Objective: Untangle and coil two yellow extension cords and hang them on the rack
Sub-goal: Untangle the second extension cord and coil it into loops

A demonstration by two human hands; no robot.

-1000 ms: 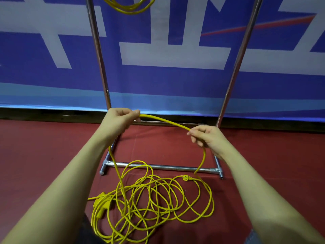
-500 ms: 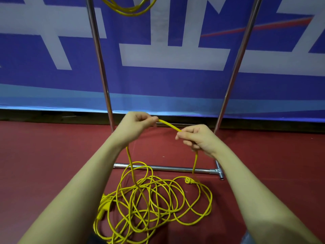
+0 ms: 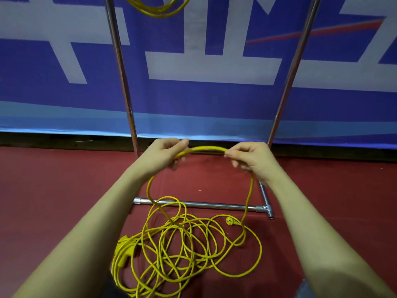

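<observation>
Left hand [image 3: 163, 154] and right hand [image 3: 250, 157], fingers curled, grip arc of yellow cord [image 3: 193, 244]; rest tangled on red floor [image 3: 53, 201], near rack [image 3: 199, 204]. Second cord [image 3: 158, 9] hangs far, top. Banner [image 3: 214, 67]: large white characters, cropped, unreadable.

You stand in what looks like a hall or event venue: a large blue-and-white printed banner [image 3: 193, 61] hangs as backdrop, red carpet [image 3: 53, 190] covers the floor, and a bare metal rack [image 3: 199, 204] stands before you.
</observation>
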